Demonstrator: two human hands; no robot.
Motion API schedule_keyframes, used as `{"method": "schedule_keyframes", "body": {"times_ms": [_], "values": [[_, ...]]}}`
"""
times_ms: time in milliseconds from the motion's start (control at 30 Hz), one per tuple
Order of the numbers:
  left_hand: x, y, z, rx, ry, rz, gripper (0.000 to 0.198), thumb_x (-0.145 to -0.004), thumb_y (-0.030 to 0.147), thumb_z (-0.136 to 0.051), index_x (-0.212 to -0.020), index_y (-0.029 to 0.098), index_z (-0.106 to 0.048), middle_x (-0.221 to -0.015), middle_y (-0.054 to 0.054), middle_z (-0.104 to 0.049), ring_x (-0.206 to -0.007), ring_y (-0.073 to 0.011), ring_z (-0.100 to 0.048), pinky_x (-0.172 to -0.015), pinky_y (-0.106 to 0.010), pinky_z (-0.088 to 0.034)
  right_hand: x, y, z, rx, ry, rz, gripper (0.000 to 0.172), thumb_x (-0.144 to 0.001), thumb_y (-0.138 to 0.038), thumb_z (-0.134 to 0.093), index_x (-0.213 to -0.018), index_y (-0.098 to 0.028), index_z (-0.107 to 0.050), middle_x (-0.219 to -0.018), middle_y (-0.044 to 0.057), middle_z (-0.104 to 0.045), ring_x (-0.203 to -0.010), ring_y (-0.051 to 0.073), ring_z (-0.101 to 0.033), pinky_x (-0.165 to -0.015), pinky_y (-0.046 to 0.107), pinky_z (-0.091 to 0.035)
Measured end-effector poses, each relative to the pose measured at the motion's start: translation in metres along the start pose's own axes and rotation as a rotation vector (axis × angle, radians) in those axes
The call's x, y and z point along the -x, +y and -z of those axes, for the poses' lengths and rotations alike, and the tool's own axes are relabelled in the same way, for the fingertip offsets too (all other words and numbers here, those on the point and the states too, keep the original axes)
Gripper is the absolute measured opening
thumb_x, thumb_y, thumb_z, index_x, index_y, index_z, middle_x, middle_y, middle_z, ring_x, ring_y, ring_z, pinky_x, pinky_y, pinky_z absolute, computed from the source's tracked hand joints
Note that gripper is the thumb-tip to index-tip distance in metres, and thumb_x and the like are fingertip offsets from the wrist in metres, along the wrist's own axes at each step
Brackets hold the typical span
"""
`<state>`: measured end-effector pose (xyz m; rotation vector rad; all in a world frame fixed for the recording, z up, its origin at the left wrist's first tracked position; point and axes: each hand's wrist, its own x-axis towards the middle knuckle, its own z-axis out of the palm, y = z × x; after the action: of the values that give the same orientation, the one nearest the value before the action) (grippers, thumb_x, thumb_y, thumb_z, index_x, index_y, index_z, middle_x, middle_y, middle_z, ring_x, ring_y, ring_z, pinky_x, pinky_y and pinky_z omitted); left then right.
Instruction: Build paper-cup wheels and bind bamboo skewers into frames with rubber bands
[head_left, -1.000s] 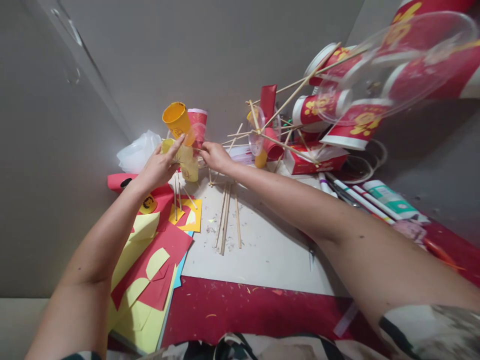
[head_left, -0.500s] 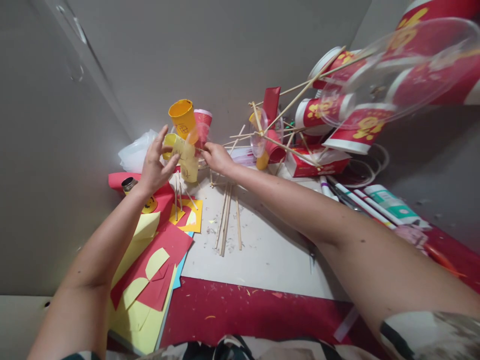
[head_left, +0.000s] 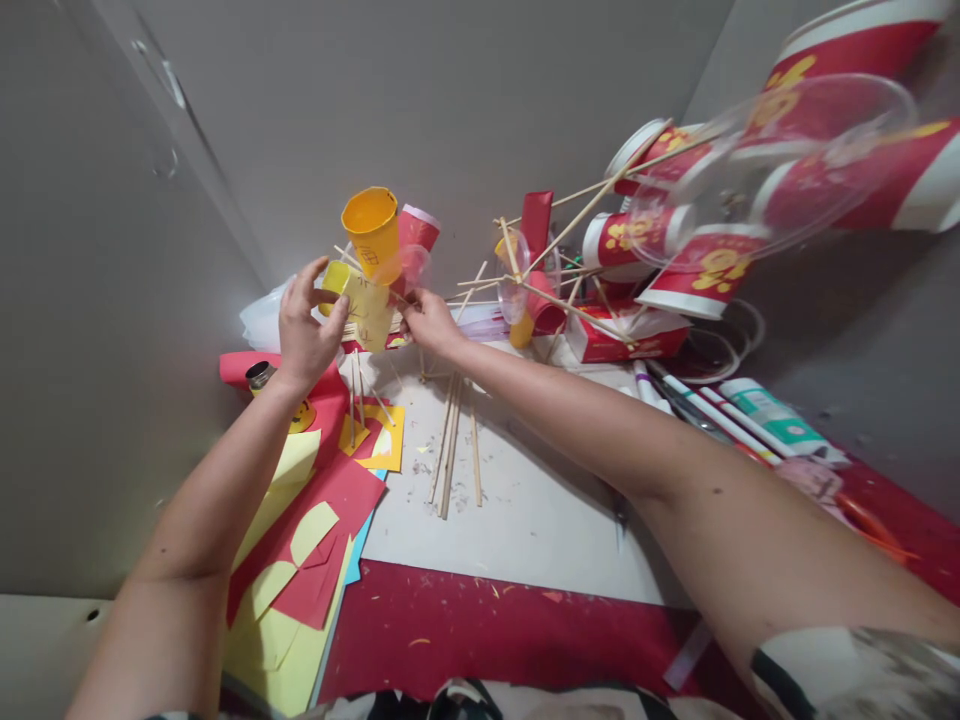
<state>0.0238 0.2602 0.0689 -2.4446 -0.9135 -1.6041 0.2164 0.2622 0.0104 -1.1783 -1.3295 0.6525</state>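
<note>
A small structure of paper cups on thin wooden sticks stands at the back of the table. My left hand [head_left: 304, 330] grips the pale yellow cup [head_left: 367, 305] at its left end, fingers curled round it. My right hand [head_left: 427, 320] pinches the same cup or its stick from the right; the fingertips hide what they hold. Above them sit an orange-yellow cup [head_left: 373, 230] and a red cup [head_left: 415, 233], with a clear plastic cup [head_left: 409, 268] in front.
Loose wooden sticks [head_left: 450, 455] lie on the white board. Red and yellow paper scraps [head_left: 307, 510] cover the left. A larger stick-and-cup structure [head_left: 660, 230] rises at the right. Markers and a glue tube [head_left: 765, 415] lie beside it. Grey walls enclose the corner.
My left hand rose from the cup's underside and closed on its left end. The pale yellow cup was lifted a little. My right hand stayed at the cup.
</note>
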Motion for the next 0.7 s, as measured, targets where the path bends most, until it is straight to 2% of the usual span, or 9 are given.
{"method": "schedule_keyframes", "body": {"times_ms": [100, 233, 333, 433, 567, 633, 700], "values": [[0.006, -0.005, 0.004, 0.003, 0.021, 0.033, 0.045, -0.087, 0.030, -0.069, -0.130, 0.023, -0.061, -0.093, -0.004, -0.078, -0.108, -0.0244, -0.072, -0.110, -0.047, -0.048, 0.002, -0.006, -0.001, -0.098, -0.005, -0.093, 0.008, -0.099, -0.021, -0.046, -0.094, -0.022, -0.052, -0.058, -0.004, -0.058, -0.044, 0.013, -0.053, -0.046, 0.023, -0.042], [0.013, -0.013, 0.011, 0.095, 0.085, 0.122, 0.037, -0.088, 0.032, -0.067, -0.124, 0.023, -0.062, -0.105, -0.006, -0.078, -0.101, -0.0212, -0.075, -0.100, -0.040, -0.056, 0.004, -0.014, -0.002, -0.192, 0.011, -0.154, 0.013, -0.100, -0.019, -0.046, -0.088, -0.024, -0.045, -0.054, -0.007, -0.054, -0.039, 0.011, -0.049, -0.040, 0.019, -0.035], [0.017, -0.011, 0.022, 0.135, 0.236, 0.106, 0.030, -0.092, 0.034, -0.061, -0.121, 0.024, -0.061, -0.109, -0.008, -0.075, -0.103, -0.0199, -0.074, -0.099, -0.039, -0.058, 0.007, -0.019, -0.003, -0.237, 0.021, -0.169, 0.014, -0.102, -0.019, -0.046, -0.089, -0.024, -0.044, -0.054, -0.008, -0.054, -0.039, 0.010, -0.047, -0.039, 0.018, -0.033], [0.018, 0.001, 0.032, 0.152, 0.362, 0.034, 0.030, -0.095, 0.038, -0.059, -0.123, 0.027, -0.058, -0.114, -0.007, -0.072, -0.108, -0.0196, -0.072, -0.103, -0.041, -0.056, 0.011, -0.021, -0.006, -0.266, 0.027, -0.166, 0.012, -0.102, -0.018, -0.045, -0.092, -0.024, -0.044, -0.053, -0.010, -0.053, -0.038, 0.008, -0.045, -0.040, 0.017, -0.034], [0.014, 0.017, 0.035, 0.234, 0.265, 0.046, 0.033, -0.092, 0.047, -0.068, -0.116, 0.028, -0.056, -0.117, -0.006, -0.069, -0.111, -0.0195, -0.070, -0.105, -0.039, -0.055, 0.017, -0.024, -0.010, -0.285, 0.030, -0.145, 0.015, -0.102, -0.016, -0.044, -0.089, -0.024, -0.042, -0.050, -0.011, -0.051, -0.037, 0.008, -0.044, -0.040, 0.017, -0.033], [0.013, 0.017, 0.031, 0.264, 0.221, 0.096, 0.034, -0.091, 0.052, -0.069, -0.108, 0.026, -0.054, -0.112, -0.006, -0.069, -0.106, -0.0192, -0.071, -0.101, -0.038, -0.056, 0.020, -0.024, -0.012, -0.288, 0.023, -0.132, 0.015, -0.101, -0.016, -0.044, -0.088, -0.025, -0.041, -0.048, -0.011, -0.050, -0.037, 0.009, -0.044, -0.040, 0.018, -0.033], [0.012, 0.012, 0.028, 0.256, 0.233, 0.140, 0.036, -0.091, 0.054, -0.068, -0.101, 0.025, -0.050, -0.107, -0.006, -0.068, -0.104, -0.0186, -0.071, -0.098, -0.036, -0.056, 0.022, -0.025, -0.013, -0.289, 0.015, -0.117, 0.015, -0.100, -0.017, -0.045, -0.088, -0.025, -0.041, -0.046, -0.011, -0.050, -0.037, 0.010, -0.045, -0.041, 0.019, -0.033]]}}
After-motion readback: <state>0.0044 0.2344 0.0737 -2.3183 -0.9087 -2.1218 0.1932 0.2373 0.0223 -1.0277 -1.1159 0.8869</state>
